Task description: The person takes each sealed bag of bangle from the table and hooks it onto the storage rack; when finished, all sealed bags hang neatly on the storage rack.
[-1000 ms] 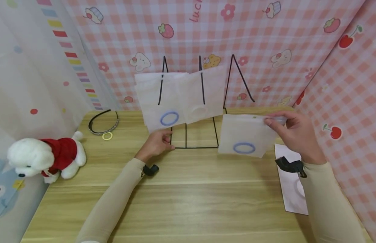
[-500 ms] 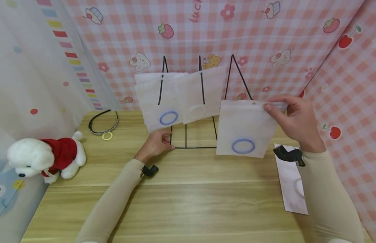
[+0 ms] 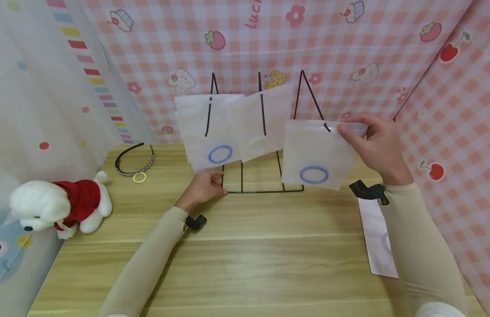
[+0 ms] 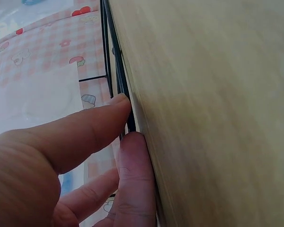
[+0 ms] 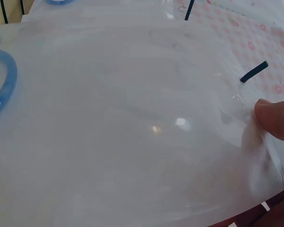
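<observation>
My right hand [image 3: 381, 147] pinches the top right corner of a translucent zip bag [image 3: 316, 147] holding a blue ring [image 3: 314, 182]. Through the bag's top edge pokes the tip of the right hook [image 5: 254, 72] of a black wire display rack [image 3: 265, 192]. At the rack's lower left corner, my left hand [image 3: 201, 189] pinches the base wire between thumb and finger, low against the tabletop. A bag with a blue ring [image 3: 195, 127] hangs on the left hook, and another bag [image 3: 276, 114] hangs on the middle one, its ring only faintly visible.
Partly hidden under my right forearm, a flat white bag [image 3: 375, 237] lies on the table. Left of the rack are a glittery headband [image 3: 144, 170], a small yellow ring [image 3: 140, 181] and a white plush dog [image 3: 39, 202] in red. Checked fabric [image 3: 158, 53] stands close behind the rack.
My right hand has raised its bag and shifted slightly left, and the right hook's tip now passes through the bag's top. My left hand stays on the rack's base.
</observation>
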A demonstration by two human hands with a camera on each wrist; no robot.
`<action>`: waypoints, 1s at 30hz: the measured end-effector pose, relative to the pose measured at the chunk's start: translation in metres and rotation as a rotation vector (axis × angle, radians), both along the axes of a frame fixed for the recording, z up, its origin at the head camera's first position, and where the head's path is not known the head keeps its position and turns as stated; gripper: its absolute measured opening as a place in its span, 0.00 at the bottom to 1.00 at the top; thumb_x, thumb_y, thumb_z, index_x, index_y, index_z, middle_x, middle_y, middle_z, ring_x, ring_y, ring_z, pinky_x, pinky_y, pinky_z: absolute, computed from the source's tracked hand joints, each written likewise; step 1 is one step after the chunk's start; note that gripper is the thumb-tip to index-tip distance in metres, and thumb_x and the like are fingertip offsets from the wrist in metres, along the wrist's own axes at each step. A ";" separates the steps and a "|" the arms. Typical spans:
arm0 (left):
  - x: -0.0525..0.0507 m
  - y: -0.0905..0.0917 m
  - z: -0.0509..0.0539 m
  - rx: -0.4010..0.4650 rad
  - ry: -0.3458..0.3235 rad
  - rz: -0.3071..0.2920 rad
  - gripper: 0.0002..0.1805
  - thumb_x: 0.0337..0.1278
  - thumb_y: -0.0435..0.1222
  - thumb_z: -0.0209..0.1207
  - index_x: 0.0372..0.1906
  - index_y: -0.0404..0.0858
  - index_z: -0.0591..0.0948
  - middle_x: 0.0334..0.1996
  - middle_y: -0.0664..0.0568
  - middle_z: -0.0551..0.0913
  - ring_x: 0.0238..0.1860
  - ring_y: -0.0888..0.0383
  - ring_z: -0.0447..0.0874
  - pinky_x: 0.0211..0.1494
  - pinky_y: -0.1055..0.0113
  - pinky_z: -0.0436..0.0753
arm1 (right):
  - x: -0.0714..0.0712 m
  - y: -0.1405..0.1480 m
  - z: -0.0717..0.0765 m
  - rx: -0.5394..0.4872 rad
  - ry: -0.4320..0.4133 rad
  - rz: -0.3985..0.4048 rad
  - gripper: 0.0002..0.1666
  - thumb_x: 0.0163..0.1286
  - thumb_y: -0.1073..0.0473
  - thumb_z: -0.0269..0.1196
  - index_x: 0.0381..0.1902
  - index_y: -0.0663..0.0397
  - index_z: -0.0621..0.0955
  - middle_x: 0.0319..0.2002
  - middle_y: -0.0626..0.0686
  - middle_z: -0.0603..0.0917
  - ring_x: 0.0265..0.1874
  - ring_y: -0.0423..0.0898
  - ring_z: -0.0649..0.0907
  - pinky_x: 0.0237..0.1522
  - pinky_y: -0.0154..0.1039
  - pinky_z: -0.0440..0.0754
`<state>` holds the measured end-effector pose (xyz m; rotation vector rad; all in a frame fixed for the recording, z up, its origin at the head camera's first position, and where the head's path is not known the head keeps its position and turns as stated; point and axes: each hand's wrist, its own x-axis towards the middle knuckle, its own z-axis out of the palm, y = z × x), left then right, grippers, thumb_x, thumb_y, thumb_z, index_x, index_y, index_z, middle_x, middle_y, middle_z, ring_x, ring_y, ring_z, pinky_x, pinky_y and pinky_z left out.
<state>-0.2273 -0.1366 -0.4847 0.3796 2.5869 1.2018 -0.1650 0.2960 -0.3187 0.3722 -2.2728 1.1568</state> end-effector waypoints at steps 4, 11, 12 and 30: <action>-0.001 0.001 -0.001 -0.001 -0.001 -0.008 0.38 0.54 0.34 0.77 0.71 0.31 0.77 0.47 0.38 0.87 0.47 0.49 0.89 0.54 0.56 0.86 | -0.011 -0.002 0.000 -0.025 -0.056 -0.004 0.12 0.71 0.62 0.72 0.48 0.62 0.90 0.29 0.32 0.85 0.10 0.33 0.56 0.13 0.34 0.56; -0.001 -0.001 0.001 0.006 -0.003 0.001 0.38 0.54 0.33 0.77 0.70 0.31 0.77 0.47 0.38 0.87 0.47 0.48 0.88 0.54 0.57 0.86 | -0.034 -0.008 0.002 -0.095 -0.126 0.006 0.15 0.74 0.55 0.70 0.50 0.60 0.88 0.33 0.35 0.88 0.19 0.33 0.82 0.22 0.25 0.78; -0.001 -0.001 0.001 0.007 -0.005 0.001 0.38 0.54 0.33 0.77 0.70 0.31 0.77 0.47 0.38 0.87 0.47 0.48 0.88 0.54 0.57 0.86 | -0.038 -0.009 0.003 -0.101 -0.131 0.003 0.15 0.74 0.54 0.70 0.50 0.59 0.88 0.33 0.35 0.88 0.20 0.33 0.83 0.23 0.25 0.79; -0.002 0.000 0.001 0.000 -0.013 0.001 0.37 0.54 0.34 0.77 0.70 0.32 0.78 0.46 0.39 0.87 0.46 0.49 0.87 0.52 0.59 0.85 | -0.096 -0.019 0.002 -0.225 -0.105 0.026 0.11 0.75 0.54 0.69 0.47 0.56 0.88 0.40 0.44 0.88 0.30 0.37 0.87 0.33 0.28 0.86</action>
